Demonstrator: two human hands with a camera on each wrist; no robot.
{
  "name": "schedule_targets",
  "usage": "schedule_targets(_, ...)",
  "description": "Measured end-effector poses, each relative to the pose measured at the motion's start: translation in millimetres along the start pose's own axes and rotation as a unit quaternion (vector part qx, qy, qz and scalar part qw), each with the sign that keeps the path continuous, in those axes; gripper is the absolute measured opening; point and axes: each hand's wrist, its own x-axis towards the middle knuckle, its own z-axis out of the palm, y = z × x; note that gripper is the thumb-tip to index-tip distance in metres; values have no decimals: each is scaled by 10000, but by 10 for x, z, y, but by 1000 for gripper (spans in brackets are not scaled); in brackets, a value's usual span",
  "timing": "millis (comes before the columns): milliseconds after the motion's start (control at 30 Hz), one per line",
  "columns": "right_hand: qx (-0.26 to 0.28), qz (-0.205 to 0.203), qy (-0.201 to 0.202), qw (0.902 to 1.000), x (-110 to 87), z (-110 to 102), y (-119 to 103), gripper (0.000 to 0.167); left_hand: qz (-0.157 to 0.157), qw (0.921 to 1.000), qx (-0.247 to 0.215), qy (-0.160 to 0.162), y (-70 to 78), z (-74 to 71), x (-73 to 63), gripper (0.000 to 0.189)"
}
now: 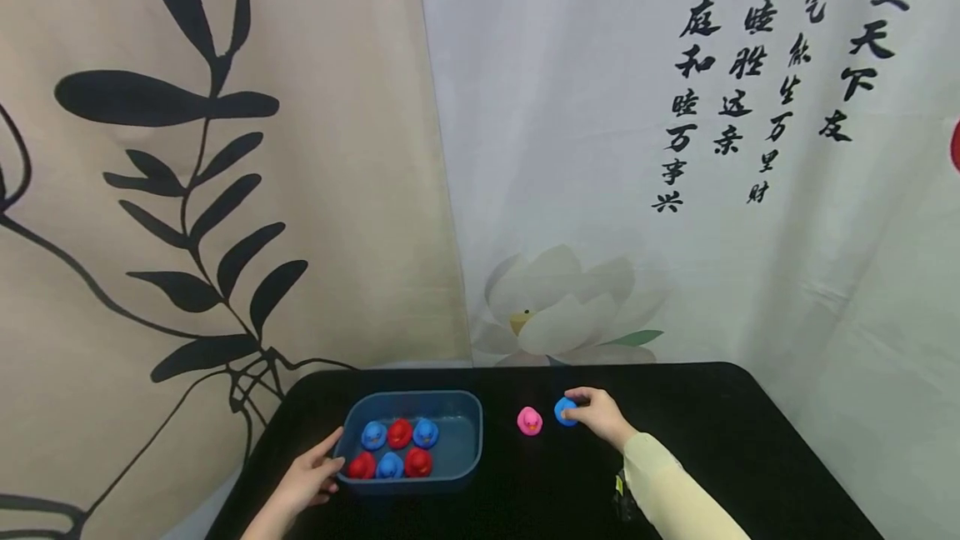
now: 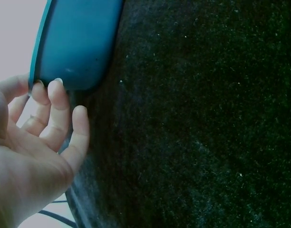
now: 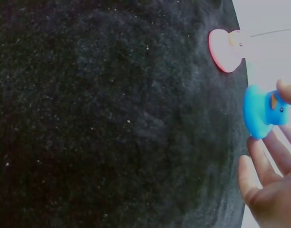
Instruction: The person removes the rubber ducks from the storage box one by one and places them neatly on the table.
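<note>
My left hand (image 1: 303, 477) holds the left end of a blue plastic tray (image 1: 459, 440); in the left wrist view, fingertips (image 2: 57, 88) rest against the tray's end wall (image 2: 79, 57). Inside the tray sit several rubber ducks, blue and red, such as a red duck (image 1: 400, 433) and a blue duck (image 1: 425, 433). To the right, my right hand (image 1: 600, 417) pinches another blue rubber duck (image 3: 259, 114) between thumb and fingers. A pink rubber duck (image 1: 529, 421) rests on the table just left of that hand.
The black table (image 1: 555, 490) has rounded back corners. Behind it hangs a cloth (image 1: 570, 148) printed with a plant, a lotus and dark characters. A small dark object with a yellow-green mark (image 1: 621, 497) shows beneath the right sleeve.
</note>
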Motion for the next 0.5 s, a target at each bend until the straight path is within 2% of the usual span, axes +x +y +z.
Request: schedule_targets(500, -60, 53, -145, 9999, 27, 103, 93, 37, -65, 10000, -26, 11, 15, -2, 8, 62)
